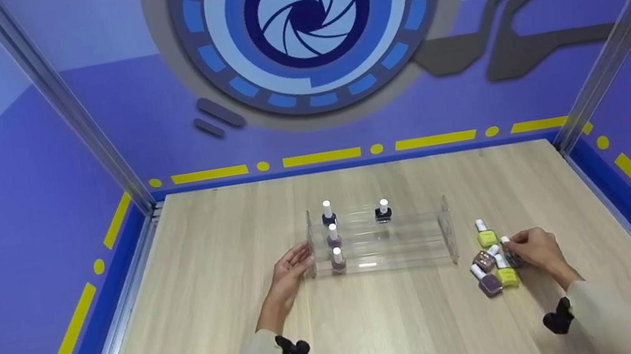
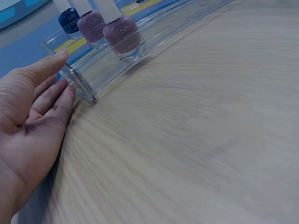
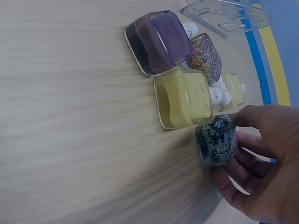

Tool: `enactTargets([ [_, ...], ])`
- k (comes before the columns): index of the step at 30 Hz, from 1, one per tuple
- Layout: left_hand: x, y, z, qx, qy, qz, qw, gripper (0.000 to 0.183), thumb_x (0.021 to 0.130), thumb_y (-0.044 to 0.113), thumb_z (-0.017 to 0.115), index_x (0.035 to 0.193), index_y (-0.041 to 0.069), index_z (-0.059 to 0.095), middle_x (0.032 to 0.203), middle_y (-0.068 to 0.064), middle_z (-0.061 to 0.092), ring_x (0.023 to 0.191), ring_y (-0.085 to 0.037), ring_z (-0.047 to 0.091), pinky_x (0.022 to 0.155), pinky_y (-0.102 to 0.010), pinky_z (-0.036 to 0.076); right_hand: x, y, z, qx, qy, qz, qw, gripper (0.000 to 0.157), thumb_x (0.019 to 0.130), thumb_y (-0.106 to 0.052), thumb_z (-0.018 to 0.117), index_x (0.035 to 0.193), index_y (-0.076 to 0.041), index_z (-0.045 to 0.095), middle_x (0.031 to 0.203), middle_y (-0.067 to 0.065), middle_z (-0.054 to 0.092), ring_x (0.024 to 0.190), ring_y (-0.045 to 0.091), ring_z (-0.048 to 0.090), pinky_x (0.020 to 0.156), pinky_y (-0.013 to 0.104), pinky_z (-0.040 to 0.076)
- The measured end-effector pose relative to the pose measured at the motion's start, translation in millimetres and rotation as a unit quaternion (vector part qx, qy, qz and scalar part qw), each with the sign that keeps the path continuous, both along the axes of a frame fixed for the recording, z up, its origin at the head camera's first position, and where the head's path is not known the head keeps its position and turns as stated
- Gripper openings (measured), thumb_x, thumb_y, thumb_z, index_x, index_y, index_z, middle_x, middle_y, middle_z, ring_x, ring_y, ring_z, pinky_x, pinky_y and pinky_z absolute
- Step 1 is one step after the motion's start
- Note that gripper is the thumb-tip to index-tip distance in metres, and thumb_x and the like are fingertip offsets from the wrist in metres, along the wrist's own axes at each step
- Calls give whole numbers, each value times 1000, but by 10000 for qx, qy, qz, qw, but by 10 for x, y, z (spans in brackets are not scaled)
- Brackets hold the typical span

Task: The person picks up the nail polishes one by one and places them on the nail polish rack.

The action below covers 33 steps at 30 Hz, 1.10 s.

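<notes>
My right hand [image 1: 535, 250] pinches a nail polish bottle [image 3: 217, 140] with dark glitter by its white cap. Beside it lie several others: a yellow bottle [image 3: 187, 99], a purple bottle [image 3: 163, 41], a copper glitter bottle [image 3: 204, 57] and a second yellow bottle [image 1: 487, 237]. My left hand [image 1: 288, 275] rests with nearly straight fingers against the left end of a clear stepped rack [image 1: 450, 238]. On the rack's left side stand a dark blue bottle [image 2: 69, 22], a mauve bottle [image 2: 91, 27] and a front mauve bottle [image 2: 124, 36]. A black bottle [image 1: 383, 213] stands farther right on the back step.
The wooden tabletop [image 1: 378, 332] carries the rack at its middle and the loose bottles to the right. Patterned blue panels [image 1: 110, 121] and metal posts [image 1: 54, 85] enclose the back and sides.
</notes>
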<state>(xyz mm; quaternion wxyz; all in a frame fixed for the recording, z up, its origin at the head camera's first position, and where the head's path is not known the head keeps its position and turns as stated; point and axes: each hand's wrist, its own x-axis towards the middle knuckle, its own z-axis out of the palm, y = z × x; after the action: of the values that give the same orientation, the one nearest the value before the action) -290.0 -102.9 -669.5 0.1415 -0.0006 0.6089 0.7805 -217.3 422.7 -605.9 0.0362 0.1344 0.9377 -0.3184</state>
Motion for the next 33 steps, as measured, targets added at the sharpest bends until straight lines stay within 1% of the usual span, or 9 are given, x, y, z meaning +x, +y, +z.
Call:
enactTargets([
  [8, -24, 7, -16, 1, 61, 30, 10000, 57, 99, 8, 66, 150, -2, 44, 158, -23, 44, 150, -35, 39, 124, -41, 38, -6, 23, -5, -33, 258, -312, 9992, 39, 98, -19, 63, 114, 17, 64, 107, 33, 69, 93, 37, 68, 63, 22, 49],
  [14, -21, 3, -19, -74, 8, 49, 10000, 57, 98, 10, 67, 150, 0, 46, 158, -21, 45, 150, -33, 40, 123, -39, 39, 6, 39, -35, -170, 662, -301, 9972, 36, 100, -15, 58, 117, 16, 60, 105, 32, 68, 89, 33, 67, 59, 16, 46],
  [16, -11, -3, -23, -47, 72, 5, 10000, 58, 99, 10, 67, 151, -1, 44, 159, -22, 43, 150, -34, 40, 123, -39, 39, 14, 44, -41, -211, 824, -219, 9961, 35, 101, -15, 57, 118, 15, 58, 106, 32, 67, 91, 32, 67, 61, 15, 47],
  [21, 6, -13, -28, 77, 154, -89, 9998, 60, 99, 10, 67, 152, -3, 42, 159, -23, 41, 150, -34, 38, 122, -36, 41, 45, 33, -33, -254, 1161, -86, 9929, 32, 103, -13, 57, 121, 14, 56, 113, 34, 65, 103, 42, 66, 71, 15, 48],
  [24, 7, -12, -27, 113, 157, -87, 9998, 61, 98, 11, 68, 151, -2, 42, 159, -23, 42, 150, -34, 39, 121, -34, 42, 48, 29, -22, -302, 1317, -140, 9907, 32, 103, -10, 57, 123, 14, 56, 117, 36, 65, 108, 45, 65, 72, 11, 47],
  [26, 7, -11, -26, 88, 197, -97, 9997, 61, 98, 12, 68, 152, -3, 42, 159, -24, 41, 150, -35, 39, 121, -35, 42, 40, 32, -13, -314, 1437, -198, 9889, 31, 103, -9, 58, 124, 14, 57, 118, 35, 65, 104, 40, 67, 71, 7, 43],
  [29, 4, -8, -25, 93, 177, -75, 9998, 61, 99, 11, 68, 152, -3, 42, 159, -24, 41, 150, -35, 38, 121, -35, 41, 17, 41, 4, -327, 1648, -310, 9853, 30, 101, -8, 60, 124, 12, 58, 116, 33, 67, 91, 13, 67, 69, 1, 40],
  [31, 0, -8, -23, 89, 172, -68, 9998, 60, 99, 11, 67, 152, -3, 41, 159, -24, 41, 151, -35, 38, 120, -33, 42, 4, 42, 19, -378, 1809, -361, 9821, 30, 100, -7, 62, 123, 11, 60, 113, 32, 68, 85, -5, 59, 69, -2, 39],
  [33, -2, -3, -14, 116, 153, -62, 9998, 60, 99, 10, 67, 152, -3, 42, 159, -23, 41, 151, -34, 38, 121, -33, 42, -7, 36, 47, -443, 1969, -398, 9786, 30, 99, -7, 64, 123, 11, 61, 112, 32, 69, 80, -18, 48, 69, -4, 38],
])
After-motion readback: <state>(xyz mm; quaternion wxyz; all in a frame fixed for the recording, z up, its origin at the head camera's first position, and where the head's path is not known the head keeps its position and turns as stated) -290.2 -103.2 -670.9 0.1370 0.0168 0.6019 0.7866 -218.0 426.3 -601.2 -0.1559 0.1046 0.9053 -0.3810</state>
